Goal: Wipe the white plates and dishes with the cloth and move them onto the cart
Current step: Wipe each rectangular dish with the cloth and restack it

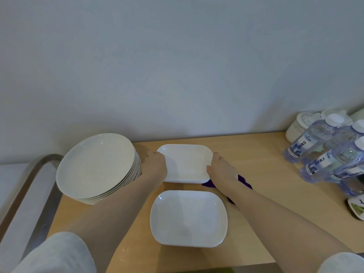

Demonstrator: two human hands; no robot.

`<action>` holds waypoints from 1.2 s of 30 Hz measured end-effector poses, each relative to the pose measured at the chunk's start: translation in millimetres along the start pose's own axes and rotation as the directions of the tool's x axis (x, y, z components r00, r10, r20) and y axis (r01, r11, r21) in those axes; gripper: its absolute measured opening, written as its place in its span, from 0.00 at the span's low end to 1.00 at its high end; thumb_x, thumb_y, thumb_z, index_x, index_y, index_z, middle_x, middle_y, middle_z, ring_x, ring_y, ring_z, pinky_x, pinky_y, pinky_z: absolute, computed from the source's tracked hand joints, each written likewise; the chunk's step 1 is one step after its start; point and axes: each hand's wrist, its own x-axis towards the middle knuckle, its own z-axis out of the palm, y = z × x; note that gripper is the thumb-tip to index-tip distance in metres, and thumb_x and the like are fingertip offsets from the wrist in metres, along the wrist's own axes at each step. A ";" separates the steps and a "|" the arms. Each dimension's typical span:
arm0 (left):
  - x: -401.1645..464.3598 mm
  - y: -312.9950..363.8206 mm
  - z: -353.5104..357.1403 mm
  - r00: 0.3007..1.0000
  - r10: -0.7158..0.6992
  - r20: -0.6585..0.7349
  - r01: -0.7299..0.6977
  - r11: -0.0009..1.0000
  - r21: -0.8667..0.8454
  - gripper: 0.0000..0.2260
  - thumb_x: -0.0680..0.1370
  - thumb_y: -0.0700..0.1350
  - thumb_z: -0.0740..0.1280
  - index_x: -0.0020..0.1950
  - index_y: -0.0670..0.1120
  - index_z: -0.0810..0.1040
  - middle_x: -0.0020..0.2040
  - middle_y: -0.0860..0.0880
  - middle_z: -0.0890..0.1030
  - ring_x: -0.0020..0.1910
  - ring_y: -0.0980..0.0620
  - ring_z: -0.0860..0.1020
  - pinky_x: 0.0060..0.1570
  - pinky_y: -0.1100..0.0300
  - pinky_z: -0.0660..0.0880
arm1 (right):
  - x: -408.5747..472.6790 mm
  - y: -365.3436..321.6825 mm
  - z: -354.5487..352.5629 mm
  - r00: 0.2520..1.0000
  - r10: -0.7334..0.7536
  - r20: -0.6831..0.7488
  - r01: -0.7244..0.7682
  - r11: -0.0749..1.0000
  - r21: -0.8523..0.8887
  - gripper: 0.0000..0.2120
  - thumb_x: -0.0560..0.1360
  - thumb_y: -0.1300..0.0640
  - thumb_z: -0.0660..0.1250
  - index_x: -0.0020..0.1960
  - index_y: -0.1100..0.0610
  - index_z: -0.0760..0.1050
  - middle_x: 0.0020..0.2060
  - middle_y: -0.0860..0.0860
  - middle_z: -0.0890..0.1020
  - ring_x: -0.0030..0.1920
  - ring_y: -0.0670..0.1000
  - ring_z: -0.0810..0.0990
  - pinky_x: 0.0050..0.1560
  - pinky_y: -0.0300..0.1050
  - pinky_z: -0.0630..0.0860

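A short stack of white rectangular ceramic dishes [185, 164] is gripped at both short ends at the back of the pale wooden tabletop [262, 174]: the left hand [154, 166] is curled round the left rim, the right hand [221, 169] round the right rim, thumbs laid over the edge. The dark purple cloth [244, 181] lies on the table under the right wrist, held by neither hand. How many dishes are in the gripped stack cannot be counted; only several thin edges are seen at its near side.

One lone white rectangular dish [188, 218] sits nearer the table's front edge, between the forearms. One tall stack of round white plates [96, 164] stands just beside the left hand, with about seven rims visible.

The risks are judged as follows. If the rectangular stack is lifted, the glazed dishes could slide on each other and tip from the grip. The left knuckles are close to the round stack, which could be nudged toward the table's left edge. The cloth could be dragged along by the wrist.

At least four clear plastic water bottles [315, 142] are clustered at the right, well apart. The grey-railed cart [29, 186] is seen at the far left.
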 end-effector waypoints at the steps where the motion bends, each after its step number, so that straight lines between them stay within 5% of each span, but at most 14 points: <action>1: 1.9 -0.9 0.6 1.000 -0.011 -0.011 0.011 1.000 -0.020 0.15 0.78 0.36 0.56 0.65 0.37 0.67 0.61 0.39 0.71 0.57 0.46 0.71 0.53 0.60 0.71 | 0.8 1.0 -1.2 1.000 0.012 0.016 -0.012 1.000 0.013 0.15 0.80 0.55 0.55 0.64 0.60 0.61 0.56 0.54 0.76 0.50 0.57 0.78 0.44 0.49 0.75; 12: 5.1 8.1 -4.0 0.994 -0.104 0.021 0.105 0.991 -0.082 0.14 0.77 0.37 0.56 0.62 0.37 0.68 0.59 0.39 0.72 0.58 0.44 0.71 0.48 0.61 0.66 | 2.6 -3.2 -3.8 0.996 0.072 0.048 -0.070 0.996 -0.052 0.18 0.78 0.60 0.60 0.65 0.59 0.59 0.53 0.54 0.77 0.44 0.56 0.79 0.39 0.45 0.73; 23: -15.6 6.7 -12.5 0.997 -0.012 -0.078 0.007 0.998 -0.059 0.14 0.78 0.37 0.57 0.63 0.36 0.70 0.62 0.38 0.70 0.60 0.39 0.70 0.55 0.53 0.69 | -23.1 18.6 -11.5 0.996 0.008 -0.090 0.010 0.980 0.200 0.15 0.78 0.55 0.57 0.64 0.55 0.63 0.46 0.53 0.79 0.41 0.55 0.76 0.34 0.46 0.70; 25: -23.7 2.9 -9.8 0.993 0.006 -0.116 -0.018 0.994 -0.104 0.12 0.79 0.37 0.55 0.60 0.36 0.70 0.60 0.40 0.72 0.58 0.42 0.69 0.54 0.57 0.67 | -34.7 25.2 -10.4 0.989 0.000 -0.147 0.046 0.949 0.311 0.16 0.77 0.55 0.58 0.64 0.53 0.64 0.41 0.51 0.79 0.39 0.54 0.77 0.32 0.45 0.70; 31: -57.3 4.8 -7.7 0.987 -0.058 -0.147 0.019 0.968 -0.252 0.14 0.78 0.39 0.58 0.63 0.36 0.68 0.62 0.36 0.70 0.60 0.38 0.71 0.55 0.49 0.70 | -67.4 34.5 -9.6 0.982 0.015 -0.187 0.068 0.899 0.432 0.17 0.75 0.56 0.59 0.63 0.52 0.65 0.35 0.48 0.76 0.36 0.53 0.77 0.32 0.46 0.73; 36: -82.1 -9.2 5.5 0.986 0.035 -0.160 -0.062 0.985 -0.162 0.10 0.79 0.39 0.57 0.58 0.35 0.69 0.56 0.39 0.72 0.56 0.41 0.73 0.48 0.56 0.69 | -96.6 37.3 -4.3 0.986 0.045 -0.161 0.032 0.896 0.443 0.16 0.75 0.57 0.59 0.63 0.51 0.65 0.35 0.48 0.76 0.36 0.53 0.77 0.34 0.50 0.75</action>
